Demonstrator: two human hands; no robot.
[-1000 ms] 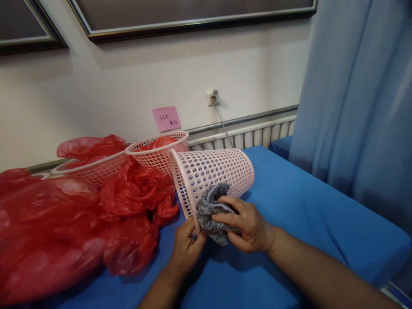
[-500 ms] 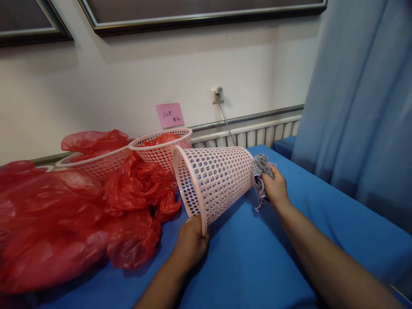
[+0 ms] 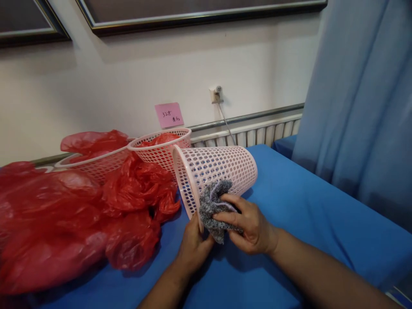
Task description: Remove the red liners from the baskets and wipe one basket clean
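A pink perforated plastic wastebasket (image 3: 222,167) lies on its side over the blue-covered surface, its wide mouth facing left. My left hand (image 3: 195,244) grips the lower part of its rim, fingers partly hidden inside the mouth. In my right hand (image 3: 251,223) is a grey cleaning cloth (image 3: 215,210), pressed against the outer wall close to the rim, just beside my left hand. Crumpled red plastic bags (image 3: 138,197) lie immediately left of the basket.
Behind the bags stand another pink basket (image 3: 161,148) with red plastic in it and a further one (image 3: 96,165). A pink note (image 3: 169,114), a socket (image 3: 216,95) and a radiator (image 3: 254,136) are along the wall. A blue curtain (image 3: 357,107) hangs at right.
My right hand has brought the cloth from the basket's base leftward along its side to near the rim. My left hand keeps its hold, and the basket has barely shifted.
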